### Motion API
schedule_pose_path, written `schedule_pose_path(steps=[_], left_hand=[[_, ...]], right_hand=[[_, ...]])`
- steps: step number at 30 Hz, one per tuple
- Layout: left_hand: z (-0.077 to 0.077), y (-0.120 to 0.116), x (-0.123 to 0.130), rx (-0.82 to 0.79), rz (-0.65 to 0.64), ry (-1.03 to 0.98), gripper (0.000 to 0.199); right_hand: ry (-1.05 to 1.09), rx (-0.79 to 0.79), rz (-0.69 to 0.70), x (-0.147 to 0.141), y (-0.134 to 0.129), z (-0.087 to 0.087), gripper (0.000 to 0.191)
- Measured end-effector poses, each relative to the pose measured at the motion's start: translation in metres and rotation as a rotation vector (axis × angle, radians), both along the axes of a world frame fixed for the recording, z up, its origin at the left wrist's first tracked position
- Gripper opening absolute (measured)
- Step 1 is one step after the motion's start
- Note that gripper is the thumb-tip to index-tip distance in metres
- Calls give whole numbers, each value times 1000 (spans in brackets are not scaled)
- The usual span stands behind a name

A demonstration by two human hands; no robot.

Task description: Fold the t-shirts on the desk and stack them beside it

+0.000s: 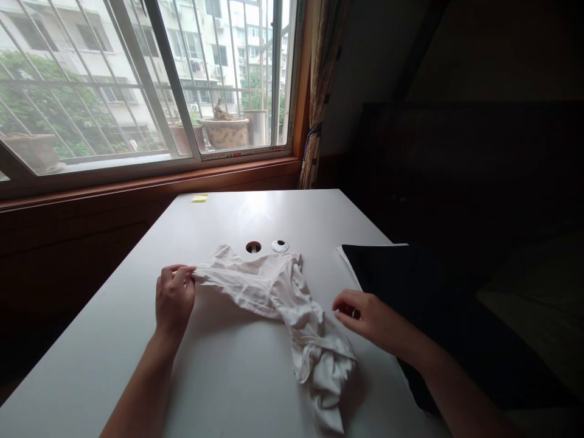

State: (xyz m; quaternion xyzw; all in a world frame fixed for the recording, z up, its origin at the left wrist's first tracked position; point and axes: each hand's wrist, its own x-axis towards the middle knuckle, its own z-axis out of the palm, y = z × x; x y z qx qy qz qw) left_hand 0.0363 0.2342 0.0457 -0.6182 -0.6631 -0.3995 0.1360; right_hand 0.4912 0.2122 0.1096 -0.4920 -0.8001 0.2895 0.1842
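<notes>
A crumpled white garment (274,286) lies bunched across the white table (219,377), its folds running from the middle toward the near edge. My left hand (176,298) pinches the garment's left end and holds that part slightly raised and stretched. To the right of the cloth, my right hand (358,313) hovers with loosely curved fingers, thumb and fingertips a little apart, and nothing shows in it. A small gap separates it from the garment.
A black sheet-like item (410,286) with a white edge hangs over the table's right side. Behind the garment are a round cable hole (253,247) and a white cap (280,246). A yellow sticky note (199,198) lies near the far edge, below the barred window.
</notes>
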Motion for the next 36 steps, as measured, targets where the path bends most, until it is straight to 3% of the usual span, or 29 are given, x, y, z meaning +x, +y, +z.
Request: schedule_pose_path(steps=[2, 4, 7, 9, 11, 13, 16, 21, 24, 26, 28, 31, 36], left_hand=[[-1, -1, -2, 2, 23, 13, 25], [-2, -2, 6, 6, -22, 77, 32], [-4, -4, 30, -38, -240, 145, 37], [-7, -7, 50, -126, -458, 176, 35], [-12, -9, 65, -241, -647, 199, 33], [-17, -9, 72, -321, -735, 203, 38], [-24, -7, 69, -363, -741, 180, 49], [-24, -2, 57, -358, -751, 128, 24], [-18, -2, 58, -363, -766, 127, 23], [-13, -4, 60, -352, -749, 127, 22], [-8, -7, 61, -312, -709, 117, 22], [-2, -10, 59, -204, -636, 68, 23], [2, -9, 51, -8, -479, -60, 23]], right_hand=[[28, -64, 154, -16, -13, 2, 10], [8, -63, 248, -34, -25, -1, 21], [-70, 37, 295, -58, -39, -12, 49], [-135, 103, 325, -70, -42, -20, 42], [-183, 132, 338, -75, -42, -25, 21], [-184, 134, 322, -73, -37, -24, 17], [-49, 104, 214, -57, -27, -11, 15], [294, 146, -251, 0, -12, 13, 18], [492, 180, -541, 31, -7, 15, 28], [579, 158, -651, 43, -6, 11, 34], [635, 143, -690, 48, -7, 5, 38], [701, 157, -637, 41, -11, 1, 39], [652, 84, -589, 10, -22, 12, 39]])
